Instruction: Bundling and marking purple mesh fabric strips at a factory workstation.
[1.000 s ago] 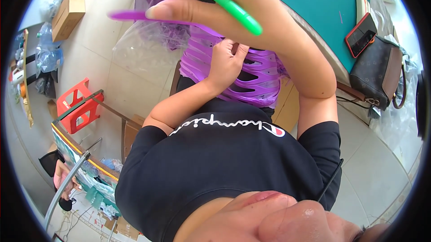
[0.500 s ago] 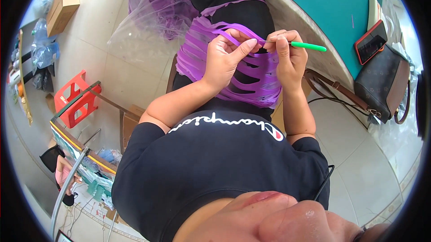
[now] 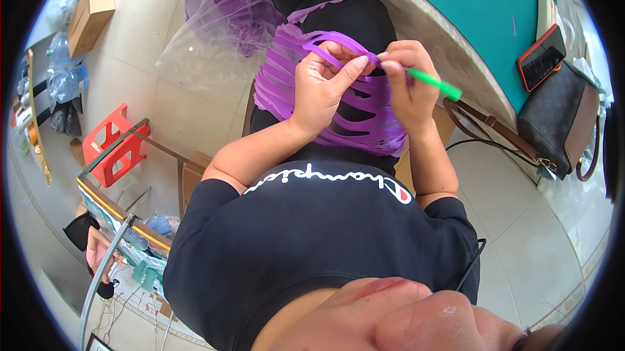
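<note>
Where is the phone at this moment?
In the head view, the phone is at the upper right, at the green tabletop's edge, next to the dark bag.

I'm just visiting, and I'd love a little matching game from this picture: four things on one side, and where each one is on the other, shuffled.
Things:
1. Green-handled tool
2. Purple strips
3. Red stool
4. Phone

Places:
A. Toward the picture's left side, away from the hands
B. Pinched in the left hand
C. Next to the dark brown bag, at the picture's right
D. Held in the right hand

Right pairs: 1-D, 2-B, 3-A, 4-C
</note>
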A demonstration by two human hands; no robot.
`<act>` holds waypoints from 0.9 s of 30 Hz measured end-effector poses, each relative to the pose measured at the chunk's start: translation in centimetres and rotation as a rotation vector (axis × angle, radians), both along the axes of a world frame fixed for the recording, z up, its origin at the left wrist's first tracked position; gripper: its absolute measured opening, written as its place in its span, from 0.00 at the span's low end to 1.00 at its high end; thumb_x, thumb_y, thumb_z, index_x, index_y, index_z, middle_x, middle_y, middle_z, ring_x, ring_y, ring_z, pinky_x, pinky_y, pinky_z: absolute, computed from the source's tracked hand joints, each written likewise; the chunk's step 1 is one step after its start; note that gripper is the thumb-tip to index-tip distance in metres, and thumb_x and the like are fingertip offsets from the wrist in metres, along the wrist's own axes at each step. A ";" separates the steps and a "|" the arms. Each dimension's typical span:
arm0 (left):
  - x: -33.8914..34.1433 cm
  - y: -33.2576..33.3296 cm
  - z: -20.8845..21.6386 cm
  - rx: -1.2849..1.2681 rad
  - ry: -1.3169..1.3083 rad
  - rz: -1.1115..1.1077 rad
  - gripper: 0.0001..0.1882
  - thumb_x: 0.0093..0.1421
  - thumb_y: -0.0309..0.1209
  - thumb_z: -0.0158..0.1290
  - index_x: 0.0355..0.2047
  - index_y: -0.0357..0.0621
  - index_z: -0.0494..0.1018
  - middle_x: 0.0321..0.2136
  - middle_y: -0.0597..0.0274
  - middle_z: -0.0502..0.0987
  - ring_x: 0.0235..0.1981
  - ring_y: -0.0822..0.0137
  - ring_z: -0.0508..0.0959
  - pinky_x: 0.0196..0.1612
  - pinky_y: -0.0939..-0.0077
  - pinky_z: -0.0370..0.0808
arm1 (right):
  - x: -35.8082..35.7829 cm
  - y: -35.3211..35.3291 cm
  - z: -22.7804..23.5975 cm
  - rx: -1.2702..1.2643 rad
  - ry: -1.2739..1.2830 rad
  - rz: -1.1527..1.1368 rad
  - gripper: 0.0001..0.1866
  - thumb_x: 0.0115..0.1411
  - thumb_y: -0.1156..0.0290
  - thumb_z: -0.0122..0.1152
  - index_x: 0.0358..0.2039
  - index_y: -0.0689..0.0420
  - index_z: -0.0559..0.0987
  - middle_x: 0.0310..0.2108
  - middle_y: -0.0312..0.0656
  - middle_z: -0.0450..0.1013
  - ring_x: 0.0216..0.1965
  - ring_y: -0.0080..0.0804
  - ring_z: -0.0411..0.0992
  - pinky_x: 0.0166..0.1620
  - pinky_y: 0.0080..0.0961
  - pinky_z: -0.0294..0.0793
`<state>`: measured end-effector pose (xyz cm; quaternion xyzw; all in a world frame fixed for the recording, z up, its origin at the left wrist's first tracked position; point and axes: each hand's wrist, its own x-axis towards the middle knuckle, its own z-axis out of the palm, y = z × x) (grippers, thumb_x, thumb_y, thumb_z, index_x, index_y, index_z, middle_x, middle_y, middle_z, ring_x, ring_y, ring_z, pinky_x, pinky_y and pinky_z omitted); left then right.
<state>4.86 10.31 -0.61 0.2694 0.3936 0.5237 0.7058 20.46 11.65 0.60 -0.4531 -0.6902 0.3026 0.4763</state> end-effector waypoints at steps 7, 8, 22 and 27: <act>0.1 0.4 0.0 -0.022 -0.069 0.048 0.12 0.58 0.18 0.55 0.42 0.37 0.68 0.35 0.60 0.76 0.38 0.72 0.77 0.45 0.78 0.75 | -0.1 0.8 0.7 0.404 -0.357 0.009 0.11 0.47 0.78 0.68 0.33 0.62 0.79 0.32 0.47 0.77 0.31 0.39 0.77 0.35 0.28 0.76; 0.1 0.4 0.0 -0.015 -0.069 0.010 0.13 0.57 0.18 0.55 0.43 0.37 0.68 0.35 0.60 0.76 0.38 0.73 0.77 0.45 0.78 0.75 | 0.2 1.1 0.9 0.440 -0.335 -0.007 0.11 0.47 0.78 0.67 0.32 0.63 0.79 0.32 0.47 0.78 0.31 0.39 0.77 0.35 0.28 0.76; -2.5 -3.5 1.6 0.272 0.045 -0.453 0.08 0.55 0.15 0.56 0.37 0.33 0.76 0.34 0.56 0.79 0.37 0.67 0.79 0.43 0.75 0.75 | 2.8 7.8 1.4 0.445 -0.240 -0.239 0.05 0.61 0.75 0.59 0.33 0.64 0.80 0.32 0.44 0.79 0.35 0.34 0.78 0.40 0.23 0.76; -2.8 -3.3 1.6 0.548 0.134 -0.477 0.10 0.47 0.11 0.60 0.31 0.34 0.78 0.30 0.56 0.81 0.33 0.63 0.81 0.39 0.73 0.75 | 2.3 8.5 0.2 0.458 -0.198 -0.291 0.06 0.58 0.71 0.63 0.29 0.60 0.80 0.30 0.40 0.79 0.32 0.33 0.78 0.35 0.22 0.76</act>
